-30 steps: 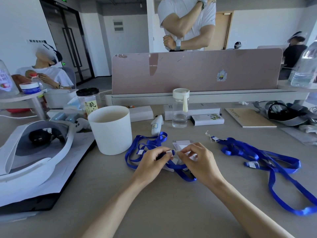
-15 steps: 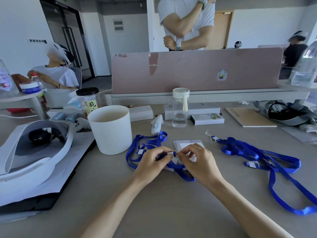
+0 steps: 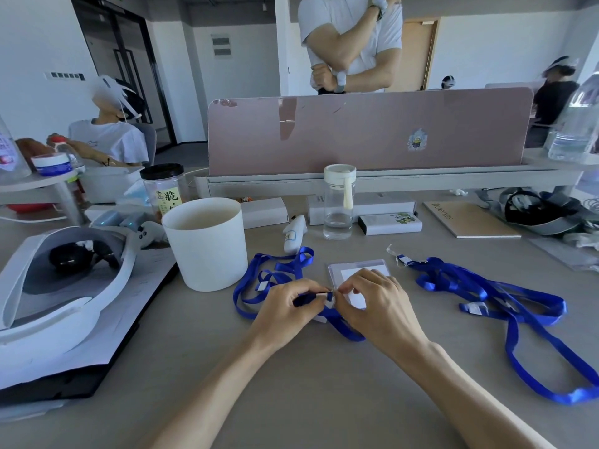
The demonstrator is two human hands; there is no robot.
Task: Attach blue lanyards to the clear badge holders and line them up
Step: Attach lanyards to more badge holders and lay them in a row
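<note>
A clear badge holder with a white card inside lies flat on the desk just beyond my hands. My left hand pinches the clip end of a blue lanyard, whose loops trail off to the left. My right hand meets it fingertip to fingertip, pinching the small clip at the holder's near edge and covering that edge. A second bundle of blue lanyards sprawls at the right, its clip lying toward the holder.
A white cup stands left of the lanyard, with a small glass bottle and white boxes behind. A white headset on papers fills the left. A notebook and another headset lie far right. People are behind the pink divider.
The badge holder has gone from lifted and blurred between my fingers to lying flat on the desk. My fingertips have closed together on the lanyard clip at its edge.
</note>
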